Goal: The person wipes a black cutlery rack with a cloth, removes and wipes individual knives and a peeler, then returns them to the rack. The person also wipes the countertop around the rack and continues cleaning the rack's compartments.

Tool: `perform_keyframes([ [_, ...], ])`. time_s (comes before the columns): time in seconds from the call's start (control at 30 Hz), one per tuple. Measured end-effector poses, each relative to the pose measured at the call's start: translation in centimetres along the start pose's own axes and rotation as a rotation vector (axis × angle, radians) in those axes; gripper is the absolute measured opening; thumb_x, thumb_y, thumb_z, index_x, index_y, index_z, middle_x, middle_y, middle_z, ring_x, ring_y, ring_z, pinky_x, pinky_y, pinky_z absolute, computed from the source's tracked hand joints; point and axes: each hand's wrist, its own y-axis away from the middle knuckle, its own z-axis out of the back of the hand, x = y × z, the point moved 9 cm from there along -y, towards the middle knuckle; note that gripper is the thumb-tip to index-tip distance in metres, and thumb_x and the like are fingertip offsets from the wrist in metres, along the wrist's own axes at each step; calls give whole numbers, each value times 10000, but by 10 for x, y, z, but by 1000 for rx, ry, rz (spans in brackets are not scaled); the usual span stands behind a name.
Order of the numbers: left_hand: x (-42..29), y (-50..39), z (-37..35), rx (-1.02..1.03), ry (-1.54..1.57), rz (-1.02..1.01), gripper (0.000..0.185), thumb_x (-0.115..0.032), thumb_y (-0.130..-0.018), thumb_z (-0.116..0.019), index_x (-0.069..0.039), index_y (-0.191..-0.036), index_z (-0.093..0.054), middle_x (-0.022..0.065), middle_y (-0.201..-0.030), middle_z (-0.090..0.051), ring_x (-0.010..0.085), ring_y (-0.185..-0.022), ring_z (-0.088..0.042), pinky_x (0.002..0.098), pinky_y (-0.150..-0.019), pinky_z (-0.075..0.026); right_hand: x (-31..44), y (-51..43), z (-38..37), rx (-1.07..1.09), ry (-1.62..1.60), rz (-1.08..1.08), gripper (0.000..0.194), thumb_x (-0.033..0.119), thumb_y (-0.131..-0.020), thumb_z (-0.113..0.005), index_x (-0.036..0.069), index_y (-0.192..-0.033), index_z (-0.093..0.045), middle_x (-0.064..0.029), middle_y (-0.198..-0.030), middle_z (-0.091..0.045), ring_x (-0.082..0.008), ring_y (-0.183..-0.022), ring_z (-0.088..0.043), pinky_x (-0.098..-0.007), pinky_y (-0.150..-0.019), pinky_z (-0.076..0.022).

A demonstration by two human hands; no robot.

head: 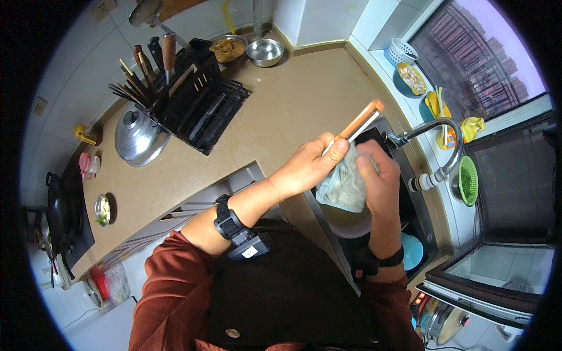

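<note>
My left hand (318,158) grips a slim tool with an orange-brown handle (362,118) and a pale strip beside it, pointing up to the right; its lower part is hidden, so its kind cannot be told. In my right hand (381,175) is a grey-green cloth (344,186), bunched against the tool's lower part and hanging over the sink. Below the cloth a round basin (347,223) sits in the sink, partly covered. The chrome faucet (456,136) arches in from the right of my right hand.
A black knife and chopstick rack (206,105) stands on the counter beside a metal lid (140,140). Steel bowls (264,52) lie at the back. Bowls of food (410,81) and a green colander (468,180) line the windowsill. A light-blue bowl (412,252) is near my right wrist.
</note>
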Motion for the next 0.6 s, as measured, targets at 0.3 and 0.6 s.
perform_keyframes([
  [0.3,18,10,-27,218,909,365,574,-572,-920,-230,-54,-1018,-454,33,-738,-459,70,-440,-365,201,-370,-306,32,23,56,-617,542,179,327,213,-943,-436,-20,-1157,-521,-151,-1040,-569,-244,-948,-579,-361,-849,-465],
  [0.6,21,24,-35,142,551,295,619,-621,-893,-202,-40,-899,-416,-9,-549,-344,50,-384,-309,175,-323,-272,43,-21,-6,-352,596,490,283,-20,-740,-610,93,-997,-650,-113,-958,-468,-254,-864,-505,-339,-776,-433],
])
